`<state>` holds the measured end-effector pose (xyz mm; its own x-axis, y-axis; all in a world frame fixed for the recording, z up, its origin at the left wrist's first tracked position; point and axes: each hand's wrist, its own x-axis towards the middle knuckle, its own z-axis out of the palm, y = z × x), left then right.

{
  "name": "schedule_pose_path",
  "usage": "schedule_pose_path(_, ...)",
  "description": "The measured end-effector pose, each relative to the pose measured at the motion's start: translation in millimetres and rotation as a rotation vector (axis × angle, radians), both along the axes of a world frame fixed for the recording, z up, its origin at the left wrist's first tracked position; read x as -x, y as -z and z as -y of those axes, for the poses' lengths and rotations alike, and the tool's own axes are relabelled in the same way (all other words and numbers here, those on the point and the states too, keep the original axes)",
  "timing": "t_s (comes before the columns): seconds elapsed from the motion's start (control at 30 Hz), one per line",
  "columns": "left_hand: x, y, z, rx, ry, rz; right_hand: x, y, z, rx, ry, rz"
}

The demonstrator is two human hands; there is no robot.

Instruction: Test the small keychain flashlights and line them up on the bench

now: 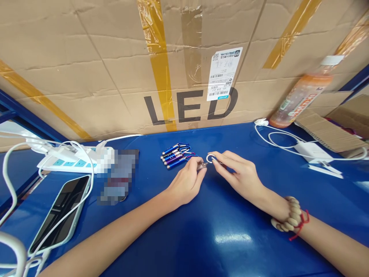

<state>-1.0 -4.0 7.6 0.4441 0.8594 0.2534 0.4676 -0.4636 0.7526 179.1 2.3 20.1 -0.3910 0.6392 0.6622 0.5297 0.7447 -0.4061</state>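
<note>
My left hand [186,181] rests on the blue table [201,231], fingers curled around a small keychain torch [201,166] whose tip pokes out toward the right. My right hand [236,171] pinches a small metal key ring [210,158] between thumb and fingers, held right at the torch's end. A beaded bracelet [290,219] with a red string sits on my right wrist. Just behind my left hand lies a row of several blue and purple keychain torches [176,154] with clips.
A big cardboard box marked LED [184,69] walls off the back. At left lie a white power strip [77,159], a phone [62,211] on its cable, and white cords. At right stand an orange drink bottle [300,96], a white charger [313,153] and cardboard pieces.
</note>
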Motion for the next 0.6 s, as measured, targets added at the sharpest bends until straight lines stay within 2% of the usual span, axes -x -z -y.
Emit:
schedule_pose_path(0.17,-1.4,-0.1,-0.2,0.016,0.040,0.003,4.1,-1.6,3.2,-0.061,-0.039,-0.031)
schedule_pose_path(0.6,-1.5,-1.4,3.4,-0.034,-0.036,-0.073,5.9,-0.1,4.7,0.068,-0.032,-0.052)
